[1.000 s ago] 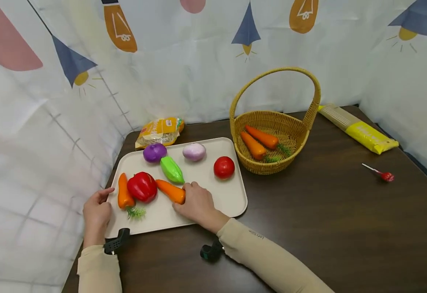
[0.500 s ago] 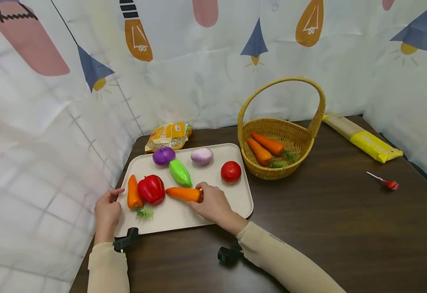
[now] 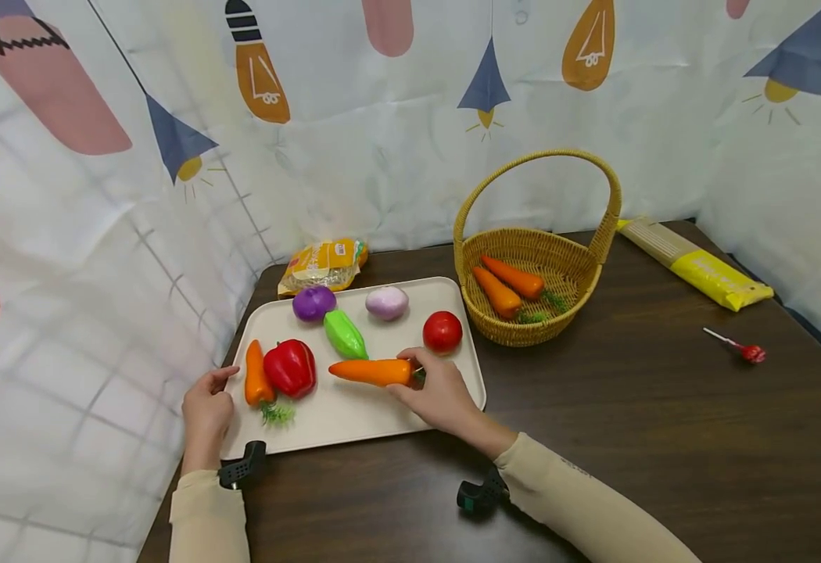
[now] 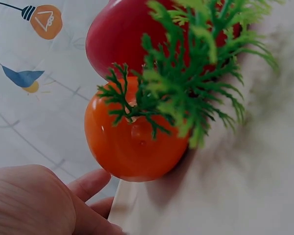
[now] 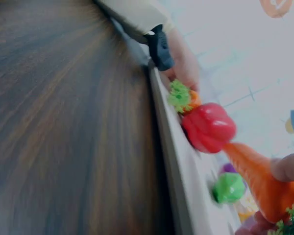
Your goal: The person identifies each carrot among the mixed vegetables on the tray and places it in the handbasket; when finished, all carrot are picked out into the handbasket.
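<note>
Pinched by its thick leafy end, an orange carrot (image 3: 368,371) is in my right hand (image 3: 442,395), over the cream tray (image 3: 340,418); the right wrist view shows thumb and fingers on either side of the carrot (image 5: 259,181). My left hand (image 3: 206,414) touches the tray's left edge, fingers extended. Beside it on the tray lie another carrot (image 3: 257,375) and a red bell pepper (image 3: 290,368). Farther back are a purple vegetable (image 3: 314,303), a green one (image 3: 345,335), a pale lilac one (image 3: 386,303) and a tomato (image 3: 442,331).
A wicker basket (image 3: 523,332) with a tall handle holds two carrots (image 3: 498,293), right of the tray. Behind the tray lies a yellow-orange packet (image 3: 322,264). A long yellow packet (image 3: 699,262) and a red lollipop (image 3: 752,353) lie at the right.
My right hand has moved right with the carrot, whose tip has come away from the pepper. My left hand stays at the tray's edge. The head view has shifted slightly.
</note>
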The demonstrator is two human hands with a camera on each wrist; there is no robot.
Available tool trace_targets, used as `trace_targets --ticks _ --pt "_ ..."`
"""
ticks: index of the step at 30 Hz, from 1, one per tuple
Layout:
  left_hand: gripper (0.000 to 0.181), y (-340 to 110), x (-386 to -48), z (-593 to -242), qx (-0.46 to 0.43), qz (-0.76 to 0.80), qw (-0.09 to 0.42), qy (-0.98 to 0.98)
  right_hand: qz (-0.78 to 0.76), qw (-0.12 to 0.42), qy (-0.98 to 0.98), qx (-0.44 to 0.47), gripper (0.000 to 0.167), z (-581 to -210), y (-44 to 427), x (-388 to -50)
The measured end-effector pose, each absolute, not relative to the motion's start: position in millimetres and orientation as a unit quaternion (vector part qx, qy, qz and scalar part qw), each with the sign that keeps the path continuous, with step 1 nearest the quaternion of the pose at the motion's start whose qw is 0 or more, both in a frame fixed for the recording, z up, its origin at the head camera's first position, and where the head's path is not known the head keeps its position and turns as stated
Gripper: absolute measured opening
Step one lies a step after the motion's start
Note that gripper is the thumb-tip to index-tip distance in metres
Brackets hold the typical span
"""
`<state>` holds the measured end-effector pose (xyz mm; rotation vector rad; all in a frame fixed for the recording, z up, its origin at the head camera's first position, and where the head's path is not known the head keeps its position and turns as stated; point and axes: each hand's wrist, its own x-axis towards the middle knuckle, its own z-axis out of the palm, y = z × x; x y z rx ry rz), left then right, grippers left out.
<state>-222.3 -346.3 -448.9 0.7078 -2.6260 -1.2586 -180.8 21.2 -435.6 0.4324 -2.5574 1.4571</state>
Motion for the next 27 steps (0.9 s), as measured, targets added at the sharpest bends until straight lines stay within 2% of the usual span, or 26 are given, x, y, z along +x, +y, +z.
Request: trace_targets --ticks 13,27 --pt "0.06 -346.9 -219.8 -451.3 0.223 -0.408 0.077 -0.882 0.581 0.044 -0.805 0.113 0.046 -405.9 100.8 -182.7" --pt "0.061 -346.9 -223.3 -451.0 0.237 -0.427 0.077 -0.87 0.61 0.079 -0.788 0.04 0.05 -377.6 206.3 -191.0"
